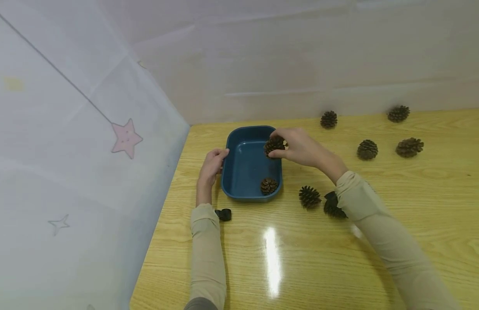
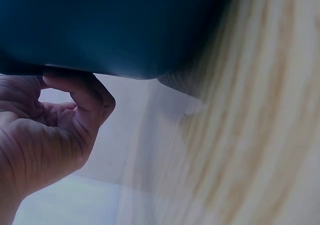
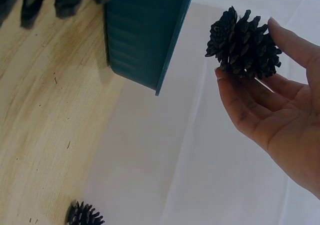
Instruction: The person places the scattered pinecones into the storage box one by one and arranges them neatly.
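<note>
Over the right side of the blue plastic tub [image 1: 245, 165], toward its far end, the right hand [image 1: 301, 147] pinches a pine cone [image 1: 273, 147] between thumb and fingers; the left hand [image 1: 212, 165] grips the tub's left rim, so both hands are apart, with the tub between them. The hold on the cone seems light and its surface is uneven, so I judge it could slip, hit the tub's right rim and roll outside onto the wooden table [image 1: 243, 258]. A strong pull by the left hand could tilt the tub and make the second cone [image 1: 268, 186], in its near right corner, roll. The held cone looks dark, short and rounded, with its scales standing open in layers.
</note>
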The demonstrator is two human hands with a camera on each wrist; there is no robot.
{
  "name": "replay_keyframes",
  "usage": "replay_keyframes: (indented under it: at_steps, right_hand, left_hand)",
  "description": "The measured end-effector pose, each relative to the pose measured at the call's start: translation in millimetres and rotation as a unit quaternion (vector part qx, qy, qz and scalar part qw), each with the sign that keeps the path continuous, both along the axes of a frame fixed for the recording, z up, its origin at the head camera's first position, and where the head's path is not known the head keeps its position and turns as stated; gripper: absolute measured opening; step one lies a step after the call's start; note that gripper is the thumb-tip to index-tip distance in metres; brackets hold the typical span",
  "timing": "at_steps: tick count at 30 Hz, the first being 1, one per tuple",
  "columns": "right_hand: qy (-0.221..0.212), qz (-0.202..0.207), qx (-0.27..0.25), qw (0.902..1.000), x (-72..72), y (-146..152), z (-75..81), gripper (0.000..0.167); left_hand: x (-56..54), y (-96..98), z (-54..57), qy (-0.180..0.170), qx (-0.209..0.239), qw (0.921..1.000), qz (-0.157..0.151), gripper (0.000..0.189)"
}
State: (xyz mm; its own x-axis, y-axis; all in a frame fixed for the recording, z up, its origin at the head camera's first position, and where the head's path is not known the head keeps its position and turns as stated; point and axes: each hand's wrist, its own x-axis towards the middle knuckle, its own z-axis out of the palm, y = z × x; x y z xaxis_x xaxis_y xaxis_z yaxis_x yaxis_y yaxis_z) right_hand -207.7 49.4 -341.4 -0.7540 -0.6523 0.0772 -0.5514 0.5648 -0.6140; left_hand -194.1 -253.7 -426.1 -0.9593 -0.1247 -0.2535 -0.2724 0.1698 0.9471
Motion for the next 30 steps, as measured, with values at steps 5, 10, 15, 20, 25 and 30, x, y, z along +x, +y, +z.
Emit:
replay_keyframes:
  at_steps: [5,10,15,20,25,30]
  right_hand:
    - [-0.001,0.002,-0.002,1.0,-0.6,-2.3,-0.7,0.056]
    - [0.005,0.004,0.004,1.0,-0.9,-6.2,-1.5,0.055]
    - [-0.002,0.009,0.005,0.9999,0.3,-7.9,-3.0,0.055]
    - [-0.012,0.012,0.001,0.9999,2.1,-9.6,-3.8,0.054]
    - [-0.01,0.018,0.008,0.9998,2.9,-11.2,-5.6,0.054]
    - [-0.011,0.025,0.004,0.9996,1.6,-13.6,-9.9,0.054]
  left_hand:
    - [-0.7,1.0,-0.4,0.0,-0.004,1.0,0.005,0.033]
    - [-1.7,0.6,-1.0,0.001,-0.006,1.0,0.007,0.034]
    - [-1.4,0.1,-1.7,0.002,-0.002,1.0,0.008,0.032]
    - [-0.7,0.0,-1.3,0.001,0.0,1.0,0.009,0.032]
    - [-0.4,-0.3,-0.2,0.0,0.001,1.0,0.006,0.036]
    - [-0.4,0.0,0.3,0.002,-0.001,1.0,0.007,0.035]
